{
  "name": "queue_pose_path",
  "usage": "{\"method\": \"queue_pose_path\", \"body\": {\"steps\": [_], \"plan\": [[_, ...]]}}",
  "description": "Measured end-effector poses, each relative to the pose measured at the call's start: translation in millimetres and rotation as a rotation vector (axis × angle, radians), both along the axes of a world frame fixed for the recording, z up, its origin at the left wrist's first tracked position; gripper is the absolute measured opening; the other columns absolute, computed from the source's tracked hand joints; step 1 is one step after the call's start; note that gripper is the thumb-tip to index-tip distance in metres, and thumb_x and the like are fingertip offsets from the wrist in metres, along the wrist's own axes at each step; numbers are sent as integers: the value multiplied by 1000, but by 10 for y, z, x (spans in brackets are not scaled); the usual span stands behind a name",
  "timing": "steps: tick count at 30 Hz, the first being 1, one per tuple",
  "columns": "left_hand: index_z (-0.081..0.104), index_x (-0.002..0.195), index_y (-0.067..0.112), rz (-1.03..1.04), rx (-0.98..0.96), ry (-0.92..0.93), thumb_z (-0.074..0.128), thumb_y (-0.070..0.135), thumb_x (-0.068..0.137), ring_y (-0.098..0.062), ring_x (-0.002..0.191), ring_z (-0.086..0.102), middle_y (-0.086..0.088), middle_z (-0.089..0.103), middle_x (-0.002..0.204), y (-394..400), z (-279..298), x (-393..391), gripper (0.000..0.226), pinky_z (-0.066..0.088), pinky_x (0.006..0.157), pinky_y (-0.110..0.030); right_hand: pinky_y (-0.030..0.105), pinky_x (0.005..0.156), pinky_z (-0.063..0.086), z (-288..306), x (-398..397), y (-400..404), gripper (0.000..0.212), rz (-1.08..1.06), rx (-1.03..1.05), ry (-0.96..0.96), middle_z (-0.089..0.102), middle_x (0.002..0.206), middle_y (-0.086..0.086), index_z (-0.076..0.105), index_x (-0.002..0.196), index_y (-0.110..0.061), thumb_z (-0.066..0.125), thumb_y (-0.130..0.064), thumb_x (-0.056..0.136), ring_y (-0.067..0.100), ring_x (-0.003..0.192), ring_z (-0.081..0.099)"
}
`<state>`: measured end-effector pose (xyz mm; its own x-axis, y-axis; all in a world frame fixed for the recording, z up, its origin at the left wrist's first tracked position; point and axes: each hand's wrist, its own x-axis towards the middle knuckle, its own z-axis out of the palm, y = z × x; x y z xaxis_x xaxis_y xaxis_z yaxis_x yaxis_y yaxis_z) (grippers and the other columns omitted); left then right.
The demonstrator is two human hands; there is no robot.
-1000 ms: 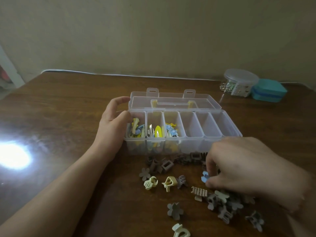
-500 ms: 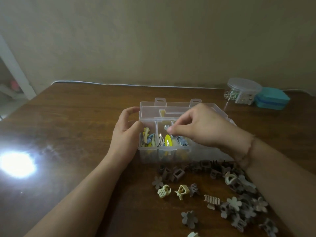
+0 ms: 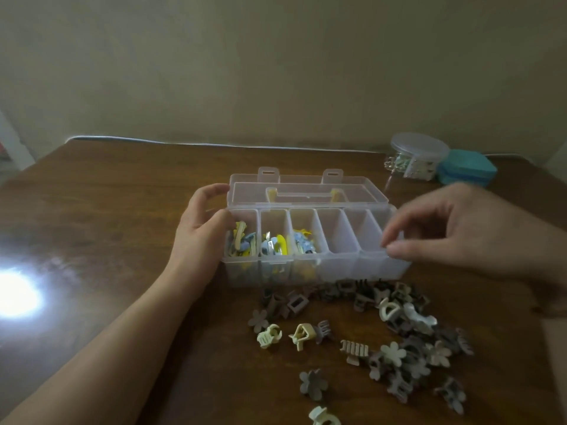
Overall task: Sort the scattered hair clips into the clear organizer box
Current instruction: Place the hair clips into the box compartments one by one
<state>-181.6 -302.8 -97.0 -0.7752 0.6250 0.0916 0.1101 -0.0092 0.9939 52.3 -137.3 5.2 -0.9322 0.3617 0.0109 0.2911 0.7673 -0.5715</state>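
Observation:
The clear organizer box [image 3: 310, 258] sits mid-table with its lid [image 3: 306, 191] folded back. Its three left compartments hold yellow, blue and cream clips [image 3: 273, 243]; the three on the right show nothing inside. My left hand [image 3: 199, 237] grips the box's left end, thumb on the wall and fingers at the lid corner. My right hand [image 3: 454, 231] hovers over the box's right end, fingers loosely curled and holding nothing. Scattered brown, grey and cream hair clips [image 3: 399, 357] lie in front of the box, including a cream claw clip [image 3: 269, 335].
A round clear container [image 3: 417, 154] and a teal case [image 3: 466, 168] stand at the back right. A white cable [image 3: 214, 144] runs along the table's far edge by the wall. Bright glare [image 3: 15, 296] marks the wood at left.
My right hand took a blue clip from the pile, carried it over the third compartment, and has now drawn back to the right with nothing in it. My left hand stayed on the box.

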Motion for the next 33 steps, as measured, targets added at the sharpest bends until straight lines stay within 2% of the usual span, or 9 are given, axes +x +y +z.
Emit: {"method": "queue_pose_path", "body": {"steps": [2,5,10,17,21,24,28,30,33], "plan": [[55,127,32,-6,3,6,53,27,64,-15,98,65,4,64,109,8,5,11,62,51,68,-31,15,55,49,-76,88,52,3,-21,87,-104,70,71,-12,74,79,-37,75,-36,76,3,64,64],[56,125,31,-3,1,22,52,25,64,-15,95,66,2,66,110,20,-28,-14,62,50,65,-29,18,61,50,-174,125,76,10,-62,235,-208,68,74,-18,72,81,-38,75,-29,82,-9,77,61],[60,118,36,11,5,38,49,21,66,-18,92,68,-2,68,109,34,-79,-58,54,51,60,-26,25,74,55,-196,258,57,12,-41,280,-431,66,81,-25,67,89,-51,71,-43,81,-6,80,61],[61,120,31,37,8,75,47,18,65,-24,101,66,0,69,107,36,-112,-90,59,51,72,-37,20,62,46,-242,149,-88,9,-60,384,-606,60,87,-17,70,91,-41,65,-47,86,3,81,56],[59,122,24,50,-2,119,45,18,65,-3,87,67,20,71,89,41,-99,-93,59,52,63,-26,23,58,47,-312,80,-109,20,-69,511,-633,62,83,-11,70,90,-31,64,-49,86,9,77,60],[61,122,28,44,-3,78,46,18,65,-14,93,67,7,69,100,28,-84,-78,60,49,64,-29,24,60,49,-331,59,-148,17,-44,551,-656,62,82,-9,68,87,-28,63,-43,87,11,77,61],[61,115,36,33,1,41,48,20,66,-24,94,66,-2,70,101,13,-65,-79,53,47,65,-33,21,62,50,-267,122,-68,12,-41,459,-630,64,76,-10,67,79,-30,65,-41,85,4,72,59],[61,115,35,37,12,32,48,20,66,-24,93,67,-1,71,100,8,-58,-82,53,48,65,-34,23,61,50,-184,189,34,11,-35,299,-547,63,63,-16,67,77,-32,69,-41,83,-1,62,58],[61,118,32,42,26,18,49,19,65,-22,92,70,3,72,98,-1,-53,-86,55,52,65,-35,25,58,52,-108,156,49,8,41,-28,-294,57,52,-9,69,82,-35,75,-38,78,4,48,52]]}}
